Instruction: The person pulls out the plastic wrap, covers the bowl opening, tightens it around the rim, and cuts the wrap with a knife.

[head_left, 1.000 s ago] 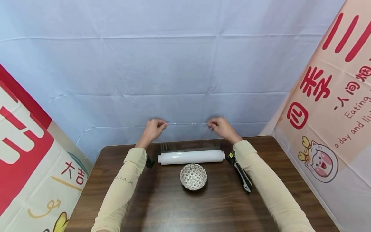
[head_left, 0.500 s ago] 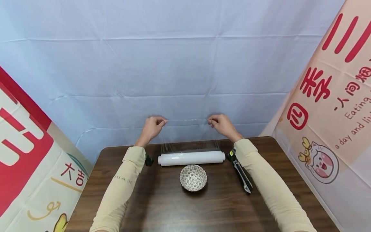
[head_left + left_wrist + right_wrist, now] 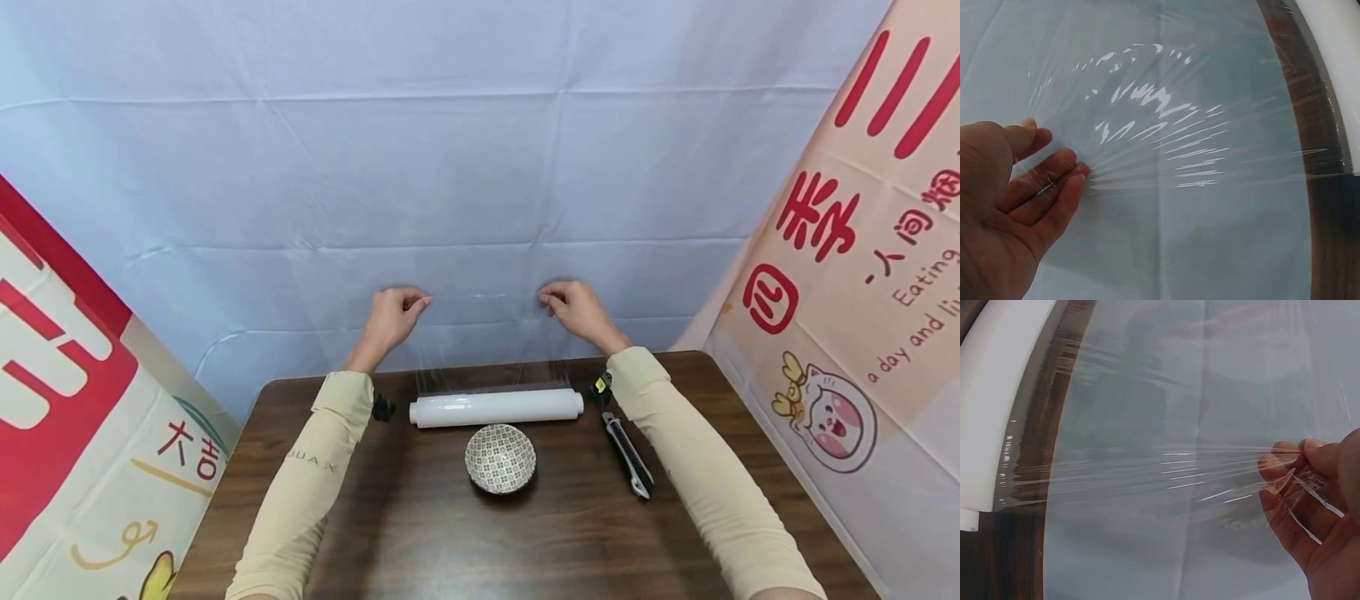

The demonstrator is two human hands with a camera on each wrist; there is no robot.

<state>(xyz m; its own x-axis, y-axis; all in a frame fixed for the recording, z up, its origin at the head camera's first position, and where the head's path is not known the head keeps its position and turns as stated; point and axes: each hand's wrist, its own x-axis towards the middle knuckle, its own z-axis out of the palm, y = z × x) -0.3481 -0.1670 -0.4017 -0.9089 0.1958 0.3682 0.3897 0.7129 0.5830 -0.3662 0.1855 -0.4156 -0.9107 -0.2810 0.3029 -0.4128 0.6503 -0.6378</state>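
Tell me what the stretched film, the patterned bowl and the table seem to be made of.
Film: thin clear plastic, by its look, glossy; the backdrop shows through it and bright creases streak it.
Bowl: probably glazed ceramic, though printed melamine is possible; smooth, with a crisp repeating pattern.
Table: wood or wood-look laminate, satin; brown grain and a soft sheen show.

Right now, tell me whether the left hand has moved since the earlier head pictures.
Yes: in the head view, the left hand has shifted upward in the picture, farther above the far edge of the table.
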